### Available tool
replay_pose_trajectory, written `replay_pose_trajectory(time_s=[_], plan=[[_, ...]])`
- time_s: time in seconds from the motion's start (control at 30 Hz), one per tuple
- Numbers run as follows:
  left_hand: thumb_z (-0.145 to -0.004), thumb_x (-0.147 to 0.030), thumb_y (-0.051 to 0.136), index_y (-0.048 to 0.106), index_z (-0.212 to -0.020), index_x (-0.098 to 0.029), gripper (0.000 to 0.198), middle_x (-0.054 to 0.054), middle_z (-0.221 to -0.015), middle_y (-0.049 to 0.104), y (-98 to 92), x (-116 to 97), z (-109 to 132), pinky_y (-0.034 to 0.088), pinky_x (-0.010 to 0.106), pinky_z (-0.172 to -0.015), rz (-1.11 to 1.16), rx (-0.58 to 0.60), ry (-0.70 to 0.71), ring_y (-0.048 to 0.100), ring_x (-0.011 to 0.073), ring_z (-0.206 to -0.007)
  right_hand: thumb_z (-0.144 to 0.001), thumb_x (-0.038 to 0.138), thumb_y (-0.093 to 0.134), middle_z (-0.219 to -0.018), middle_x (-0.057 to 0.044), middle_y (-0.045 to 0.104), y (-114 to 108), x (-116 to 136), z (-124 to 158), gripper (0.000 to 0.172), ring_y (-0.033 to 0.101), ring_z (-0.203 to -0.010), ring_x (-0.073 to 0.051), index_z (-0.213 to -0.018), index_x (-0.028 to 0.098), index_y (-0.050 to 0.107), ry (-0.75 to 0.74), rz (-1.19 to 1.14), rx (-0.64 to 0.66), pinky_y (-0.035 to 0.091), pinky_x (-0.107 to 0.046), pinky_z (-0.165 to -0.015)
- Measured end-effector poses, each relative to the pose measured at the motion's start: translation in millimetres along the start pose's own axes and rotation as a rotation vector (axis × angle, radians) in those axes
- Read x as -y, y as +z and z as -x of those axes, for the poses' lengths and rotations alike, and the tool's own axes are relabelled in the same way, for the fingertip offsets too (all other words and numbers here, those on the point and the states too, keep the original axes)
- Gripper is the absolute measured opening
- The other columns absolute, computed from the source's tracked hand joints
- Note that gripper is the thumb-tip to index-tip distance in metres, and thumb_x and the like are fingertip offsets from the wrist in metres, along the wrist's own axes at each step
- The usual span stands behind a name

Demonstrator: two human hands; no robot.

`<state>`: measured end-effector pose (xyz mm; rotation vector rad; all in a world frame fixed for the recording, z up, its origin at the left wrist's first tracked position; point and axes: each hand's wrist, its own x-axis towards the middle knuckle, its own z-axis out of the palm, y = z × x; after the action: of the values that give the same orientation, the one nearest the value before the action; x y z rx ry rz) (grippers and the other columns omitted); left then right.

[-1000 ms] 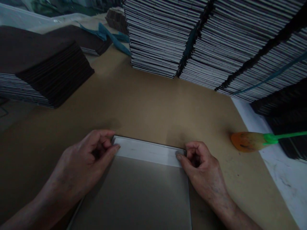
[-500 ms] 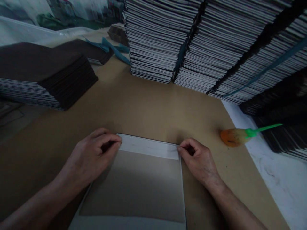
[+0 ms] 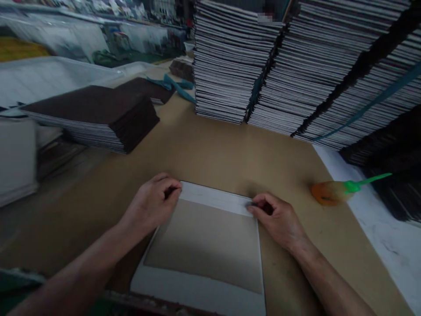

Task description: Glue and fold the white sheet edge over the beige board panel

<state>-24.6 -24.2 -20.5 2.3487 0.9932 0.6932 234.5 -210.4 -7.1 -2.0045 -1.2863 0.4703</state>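
Note:
A flat white board lies before me, with a grey-brown panel covering its middle. Across its far end runs a white strip. The thumb and forefinger of my left hand are pinched together on the strip's left end, at the board's far left corner. At the opposite end, my right hand pinches the strip close to the far right corner. A small dark spot shows at the right fingertips; I cannot tell what it is.
Tall strapped stacks of dark-covered boards stand at the back and right. A lower dark stack sits at the left. An orange squeeze bottle with a green nozzle lies to the right on the brown tabletop.
The view has tilted up and turned left, so more background shows. My right fingertips have shifted slightly inward from the strip's right edge. Both hands stay at the strip's ends.

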Motion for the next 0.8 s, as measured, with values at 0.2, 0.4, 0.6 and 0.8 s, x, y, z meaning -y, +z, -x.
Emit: replay_pose_trajectory(time_s=[0.2, 0.4, 0.6, 0.8], plan=[[-0.085, -0.019, 0.049, 0.065, -0.087, -0.017, 0.017, 0.004, -0.09, 0.061, -6.2, 10, 7, 0.042, 0.029, -0.076, -0.113, -0.122, -0.08, 0.058, 0.0163, -0.084, -0.08, 0.047, 0.063, -0.073, 0.001, 0.061, -2, -8, 0, 0.025, 0.057, -0.068, -0.02, -0.082, 0.022, 0.065, 0.027, -0.01, 0.012, 0.042, -0.031, -0.063], [-0.09, -0.025, 0.05, 0.067, -0.096, -0.017, 0.02, 0.004, -0.092, 0.06, -4.7, -1, 10, 0.043, 0.026, -0.076, 0.014, -0.025, 0.061, 0.058, 0.0138, -0.085, -0.081, 0.05, 0.064, -0.07, 0.0, 0.059, 3, -8, 2, 0.028, 0.056, -0.066, -0.019, -0.078, 0.021, 0.064, -0.015, -0.063, -0.053, 0.042, -0.029, -0.058], [-0.091, -0.029, 0.05, 0.071, -0.101, -0.019, 0.025, 0.003, -0.095, 0.061, -1.7, -3, 8, 0.043, 0.027, -0.077, -0.064, 0.058, -0.006, 0.06, 0.0148, -0.086, -0.082, 0.048, 0.062, -0.069, 0.001, 0.061, 1, -5, 0, 0.027, 0.057, -0.066, -0.02, -0.074, 0.022, 0.063, -0.038, 0.025, -0.008, 0.042, -0.029, -0.057], [-0.088, -0.023, 0.049, 0.071, -0.086, -0.019, 0.023, 0.003, -0.088, 0.062, -5.1, 2, 7, 0.04, 0.025, -0.07, -0.074, 0.016, -0.026, 0.059, 0.0145, -0.08, -0.083, 0.044, 0.058, -0.069, 0.002, 0.06, -9, -10, -5, 0.025, 0.055, -0.065, -0.018, -0.074, 0.021, 0.062, -0.018, 0.041, 0.019, 0.042, -0.028, -0.061]])
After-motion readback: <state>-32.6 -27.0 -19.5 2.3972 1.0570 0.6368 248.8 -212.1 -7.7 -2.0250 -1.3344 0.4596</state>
